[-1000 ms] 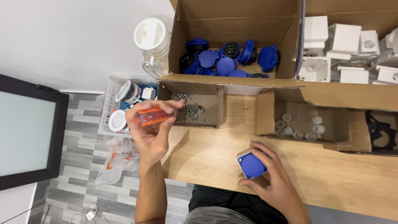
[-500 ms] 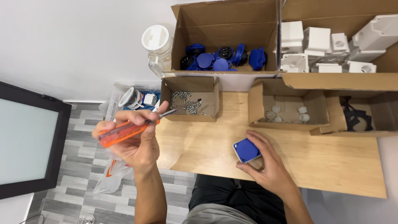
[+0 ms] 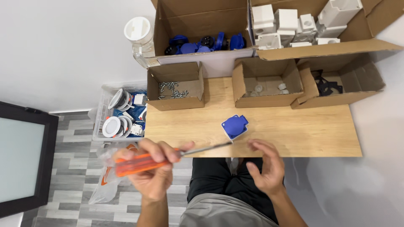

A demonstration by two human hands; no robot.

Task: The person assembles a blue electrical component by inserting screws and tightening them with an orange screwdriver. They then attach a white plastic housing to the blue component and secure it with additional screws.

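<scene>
On the wooden table, our left hand grips the screwdriver pointing rightward; our empty right hand lies just below the blue socket.

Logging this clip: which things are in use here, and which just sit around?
In use: screwdriver in left hand; blue socket on table; right hand empty.
Lying about: screw box, box of white parts, bin of lamps, plastic bag.

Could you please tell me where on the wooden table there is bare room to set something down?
The table is bare right of the blue socket, below the two open boxes, and left of it below the screw box. The back edge is crowded with cartons.
</scene>
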